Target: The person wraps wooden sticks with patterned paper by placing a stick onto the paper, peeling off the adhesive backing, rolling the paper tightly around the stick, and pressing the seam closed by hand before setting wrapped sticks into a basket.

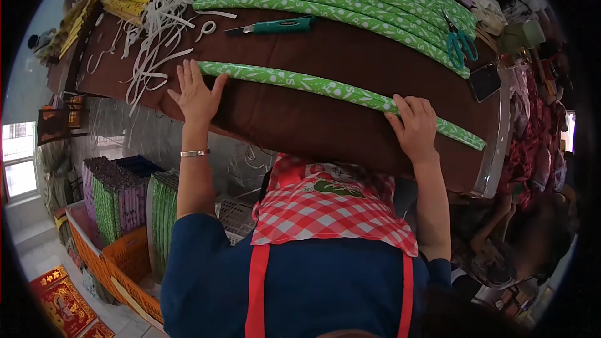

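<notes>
A long, narrow green patterned strip [300, 80] lies slantwise across the brown tabletop [275, 116]. At its left end my left hand [197, 94] rests with the fingers spread, the thumb beside the strip's edge. My right hand [415, 124] lies over the strip nearer its right end, fingers bent and thumb apart; whether it pinches the strip is hard to tell. Beyond the strip are a teal-handled cutter [282, 25] with its blade pointing left, and several similar green strips [325, 0] laid side by side.
White ribbons [153, 40] lie tangled at the back left, near yellow bundles [128, 0]. Teal-handled scissors [460, 47] and a black phone [485, 81] are at the right. An orange crate [128, 263] with folded green and purple pieces stands below left.
</notes>
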Demonstrator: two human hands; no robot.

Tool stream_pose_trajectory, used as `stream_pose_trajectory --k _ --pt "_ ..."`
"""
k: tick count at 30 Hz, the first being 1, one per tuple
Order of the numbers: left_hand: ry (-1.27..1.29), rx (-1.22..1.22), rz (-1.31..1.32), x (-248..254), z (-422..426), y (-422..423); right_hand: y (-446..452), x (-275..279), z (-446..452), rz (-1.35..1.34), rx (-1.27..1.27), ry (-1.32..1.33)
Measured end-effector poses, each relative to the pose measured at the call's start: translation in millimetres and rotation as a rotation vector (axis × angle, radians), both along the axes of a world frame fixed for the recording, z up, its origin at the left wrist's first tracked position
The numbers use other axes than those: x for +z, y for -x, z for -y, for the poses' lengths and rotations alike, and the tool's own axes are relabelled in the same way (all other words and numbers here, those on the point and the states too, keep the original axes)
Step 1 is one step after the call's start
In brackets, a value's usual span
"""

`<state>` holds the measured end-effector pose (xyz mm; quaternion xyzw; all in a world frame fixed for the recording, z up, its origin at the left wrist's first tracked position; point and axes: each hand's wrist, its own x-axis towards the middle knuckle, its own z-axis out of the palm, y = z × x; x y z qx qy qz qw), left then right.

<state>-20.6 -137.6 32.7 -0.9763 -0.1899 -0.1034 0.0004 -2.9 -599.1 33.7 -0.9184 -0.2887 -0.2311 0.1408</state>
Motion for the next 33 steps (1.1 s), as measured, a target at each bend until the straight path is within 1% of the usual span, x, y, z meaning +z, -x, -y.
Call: stream_pose_trajectory --k 1,3,4,6,7,8,10,12,15,18,19,22,23,24,26,30,32,33 --pt "-0.005 -0.006 0.000 1 -4 1 0 0 0 -0.007 -0.001 0.004" --pt "-0.097 0.104 -0.020 2 -7 5 0 -1 0 -0.017 -0.008 0.003" --pt "-0.117 0.055 0.037 1 -4 9 0 -1 0 -0.009 -0.003 0.001" --pt "-0.143 -0.089 0.028 1 16 14 1 0 0 -0.006 -0.008 0.000" --pt "-0.186 -0.170 0.046 -7 26 15 1 1 0 -0.010 -0.010 0.004" --pt "-0.183 -0.173 0.042 -6 40 16 1 1 -1 -0.015 -0.011 0.008" --pt "-0.132 -0.339 0.014 4 71 16 1 0 -1 -0.019 -0.009 0.002" --pt "-0.057 -0.436 0.018 10 99 19 1 0 -1 -0.022 -0.011 -0.004" --pt "0.011 -0.562 0.028 13 133 18 2 0 -1 -0.044 -0.034 0.004" --pt "0.042 -0.631 0.048 14 152 15 1 0 -1 -0.036 -0.032 0.007" --pt "0.057 -0.671 0.060 13 154 13 1 1 -1 -0.045 -0.032 0.004" --pt "0.133 -0.713 0.232 5 128 0 1 2 0 -0.047 -0.027 0.002" --pt "0.117 -0.752 0.332 5 120 -4 2 1 0 -0.043 -0.021 -0.002" --pt "0.116 -0.756 0.329 4 116 -8 1 1 -1 -0.046 -0.025 -0.005" --pt "0.170 -0.829 0.414 1 108 -12 1 1 0 -0.034 -0.020 -0.006" --pt "0.229 -0.854 0.487 -3 103 -16 2 3 -1 -0.024 -0.026 0.002" --pt "0.121 -0.781 0.486 2 105 -13 2 3 -2 -0.041 -0.028 0.007" --pt "0.122 -0.782 0.484 2 104 -13 2 3 -1 -0.043 -0.030 0.007"
